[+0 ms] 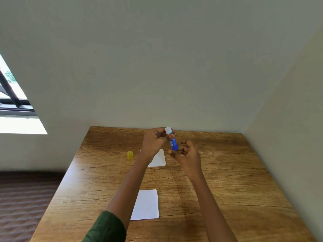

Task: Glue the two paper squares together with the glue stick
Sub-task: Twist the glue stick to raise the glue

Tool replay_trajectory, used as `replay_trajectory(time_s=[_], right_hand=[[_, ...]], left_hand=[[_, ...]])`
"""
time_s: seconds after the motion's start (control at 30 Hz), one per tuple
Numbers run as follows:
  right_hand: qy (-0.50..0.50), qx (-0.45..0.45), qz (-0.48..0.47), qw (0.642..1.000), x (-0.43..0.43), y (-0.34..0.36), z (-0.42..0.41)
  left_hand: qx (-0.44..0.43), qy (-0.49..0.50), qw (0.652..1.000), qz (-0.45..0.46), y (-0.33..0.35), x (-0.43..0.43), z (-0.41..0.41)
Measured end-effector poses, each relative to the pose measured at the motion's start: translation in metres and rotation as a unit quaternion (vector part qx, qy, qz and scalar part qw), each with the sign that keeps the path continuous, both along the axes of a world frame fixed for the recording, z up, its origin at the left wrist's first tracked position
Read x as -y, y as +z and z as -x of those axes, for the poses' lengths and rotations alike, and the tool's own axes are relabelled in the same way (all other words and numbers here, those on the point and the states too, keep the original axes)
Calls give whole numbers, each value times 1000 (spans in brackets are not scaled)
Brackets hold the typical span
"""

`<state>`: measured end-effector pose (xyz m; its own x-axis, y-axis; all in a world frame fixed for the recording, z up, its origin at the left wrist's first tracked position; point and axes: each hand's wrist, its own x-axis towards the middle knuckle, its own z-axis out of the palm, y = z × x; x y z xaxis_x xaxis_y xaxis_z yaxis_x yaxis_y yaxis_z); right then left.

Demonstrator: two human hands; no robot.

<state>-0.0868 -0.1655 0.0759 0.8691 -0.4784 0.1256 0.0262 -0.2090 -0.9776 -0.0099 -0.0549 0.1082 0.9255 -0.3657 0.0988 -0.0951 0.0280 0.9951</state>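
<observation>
Both hands on glue stick [172,139]: left hand [153,142] grips top, right hand [186,152] twists base; cap [130,154] off; I'd say next swipe near square [146,204]

The far paper square [158,158] is partly hidden behind the left hand [153,143] and wrist, so only its right part shows. Print on the glue stick [173,141] is too small and blurry to read, and its bottom end is buried in the right hand's [187,155] fingers [176,153]. The desk [227,180] is cut off by the bottom edge, same with both forearms.
</observation>
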Motion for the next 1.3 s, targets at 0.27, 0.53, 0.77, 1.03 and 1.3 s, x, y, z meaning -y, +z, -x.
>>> replay_trajectory(time_s=[0.27,0.53,0.77,1.03,1.3], right_hand=[[33,0,-60,998,4,-6,-1],[72,-40,-45,996,7,-10,0],[-10,3,-53,999,0,-5,-4],[88,-11,-104,991,5,-8,-2],[36,2,-114,993,1,-9,-2]], left_hand=[[30,-11,999,-33,0,-2,-3],[19,-9,999,-30,-2,2,-3],[13,-7,1000,-15,3,3,-3],[21,-5,1000,-12,3,3,-4],[12,-9,1000,-5,-2,1,-3]])
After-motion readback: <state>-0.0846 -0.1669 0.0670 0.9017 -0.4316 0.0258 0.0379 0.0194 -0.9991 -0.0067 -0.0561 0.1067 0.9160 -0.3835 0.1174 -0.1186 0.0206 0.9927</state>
